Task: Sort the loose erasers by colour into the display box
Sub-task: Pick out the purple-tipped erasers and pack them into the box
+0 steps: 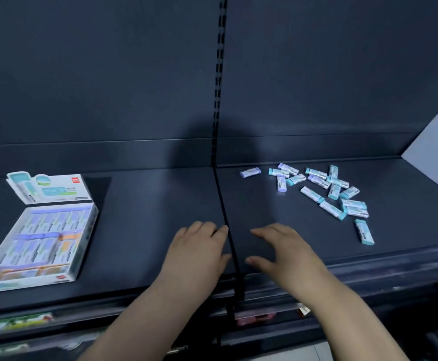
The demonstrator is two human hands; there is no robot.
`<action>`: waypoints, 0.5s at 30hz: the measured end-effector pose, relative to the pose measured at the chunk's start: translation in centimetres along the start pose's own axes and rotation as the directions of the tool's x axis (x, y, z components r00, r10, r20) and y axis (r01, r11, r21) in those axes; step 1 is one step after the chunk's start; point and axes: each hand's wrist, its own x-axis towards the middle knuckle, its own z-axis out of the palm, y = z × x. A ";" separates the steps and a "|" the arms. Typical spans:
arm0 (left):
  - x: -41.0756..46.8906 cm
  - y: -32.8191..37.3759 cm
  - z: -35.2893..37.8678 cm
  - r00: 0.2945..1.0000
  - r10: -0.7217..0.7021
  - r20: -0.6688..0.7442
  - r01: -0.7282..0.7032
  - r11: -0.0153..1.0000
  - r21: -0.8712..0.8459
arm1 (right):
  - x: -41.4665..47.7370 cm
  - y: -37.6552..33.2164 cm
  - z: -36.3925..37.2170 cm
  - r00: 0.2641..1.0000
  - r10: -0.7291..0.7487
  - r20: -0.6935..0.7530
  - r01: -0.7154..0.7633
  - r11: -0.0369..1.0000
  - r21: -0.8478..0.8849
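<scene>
Two bare hands lay palm-down on the dark shelf (145,230) in the head view, one on each side of the black seam (228,246) that splits the shelf. The left hand (197,254) sat just left of that seam, its fingers (199,226) loosely spread and holding nothing. The right hand (283,254) sat just right of the seam, fingers (270,231) likewise spread and empty.

Well to the left of the seam stood the display box (82,238), white, its lid flap (48,187) tilted up at the far end. A small red logo patch showed on the flap and another on the near wall, but the writing on them was too blurred to read. Rows of lilac, teal and orange packets filled the box, with the box's long axis running from near-left to far-right.

Well to the right of the seam, toward the back of the shelf, lay the loose erasers (324,188) in a scattered heap, teal and lilac, their long axes pointing every which way. One teal eraser (364,231) lay apart nearest the shelf's front edge, pointing roughly front to back. Their sleeve print could not be read.
</scene>
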 end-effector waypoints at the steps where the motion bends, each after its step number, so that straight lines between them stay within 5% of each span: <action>1: 0.2 -0.3 0.0 1.000 -0.004 -0.002 0.004 1.000 0.000 | 0.3 -0.1 0.0 1.000 -0.005 0.000 0.005 1.000 -0.006; 15: 5.5 -2.8 -0.5 0.998 0.059 0.008 -0.059 0.998 0.002 | 5.6 -0.2 -1.4 0.998 0.034 -0.051 -0.035 0.999 -0.024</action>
